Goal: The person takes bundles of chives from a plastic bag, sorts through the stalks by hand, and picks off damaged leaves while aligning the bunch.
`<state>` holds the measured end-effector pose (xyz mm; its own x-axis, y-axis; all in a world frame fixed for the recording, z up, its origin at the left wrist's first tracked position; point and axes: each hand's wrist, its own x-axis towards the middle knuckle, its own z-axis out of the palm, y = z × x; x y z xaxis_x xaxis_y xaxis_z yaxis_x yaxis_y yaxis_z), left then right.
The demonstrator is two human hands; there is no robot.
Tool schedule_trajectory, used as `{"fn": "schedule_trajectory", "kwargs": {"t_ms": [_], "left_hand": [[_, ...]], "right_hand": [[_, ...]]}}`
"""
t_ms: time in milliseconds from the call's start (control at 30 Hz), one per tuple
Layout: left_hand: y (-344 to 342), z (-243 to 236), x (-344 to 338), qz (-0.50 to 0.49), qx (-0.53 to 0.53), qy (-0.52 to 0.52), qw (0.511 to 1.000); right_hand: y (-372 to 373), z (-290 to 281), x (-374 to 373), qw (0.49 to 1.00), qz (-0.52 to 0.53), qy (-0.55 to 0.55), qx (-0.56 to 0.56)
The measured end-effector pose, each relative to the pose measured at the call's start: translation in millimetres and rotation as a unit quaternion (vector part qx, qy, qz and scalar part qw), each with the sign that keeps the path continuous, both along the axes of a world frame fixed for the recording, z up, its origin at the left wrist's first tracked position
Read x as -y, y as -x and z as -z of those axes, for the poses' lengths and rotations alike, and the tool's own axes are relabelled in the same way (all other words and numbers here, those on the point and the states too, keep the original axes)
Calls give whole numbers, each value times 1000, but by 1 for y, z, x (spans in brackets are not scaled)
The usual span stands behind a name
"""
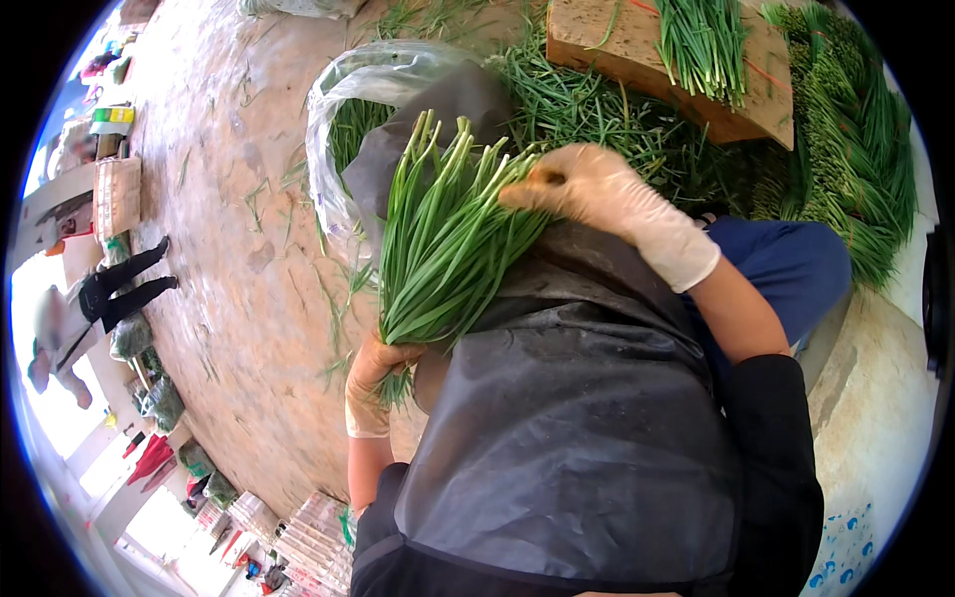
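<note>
A thick bunch of green garlic chives (448, 239) lies fanned across my apron-covered lap, its pale stalk ends pointing away from me. My left hand (380, 366), in a tan glove, is wrapped round the leafy near end of it. At the far right side of the bunch, my gloved right hand (597, 194) has its fingers curled in a pinch at the stalk ends. How many stalks those fingertips hold is hidden. The dark apron (587, 448) covers my legs beneath the bunch.
Beyond my knees stands a clear plastic bag (328, 129) with greens, beside a heap of loose chives (587, 109). A wooden block (617, 40) bears a tied bunch (701, 50). Stacked bunches (846, 149) line the right. A person (99, 289) stands far left, near crates (117, 194).
</note>
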<state>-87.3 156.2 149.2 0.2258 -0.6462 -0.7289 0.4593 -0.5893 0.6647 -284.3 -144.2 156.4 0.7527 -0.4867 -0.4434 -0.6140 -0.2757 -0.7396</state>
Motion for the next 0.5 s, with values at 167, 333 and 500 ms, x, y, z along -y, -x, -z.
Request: {"fn": "schedule_trajectory", "kwargs": {"t_ms": [167,333,500], "left_hand": [[0,3,7,12,-21,4,1000],[2,-6,7,24,7,-37,999],[5,-10,6,22,41,-51,998]], "right_hand": [[-4,34,-23,978,17,-128,164],[-14,24,-33,954,52,-273,113],[12,41,19,852,132,-398,314]]}}
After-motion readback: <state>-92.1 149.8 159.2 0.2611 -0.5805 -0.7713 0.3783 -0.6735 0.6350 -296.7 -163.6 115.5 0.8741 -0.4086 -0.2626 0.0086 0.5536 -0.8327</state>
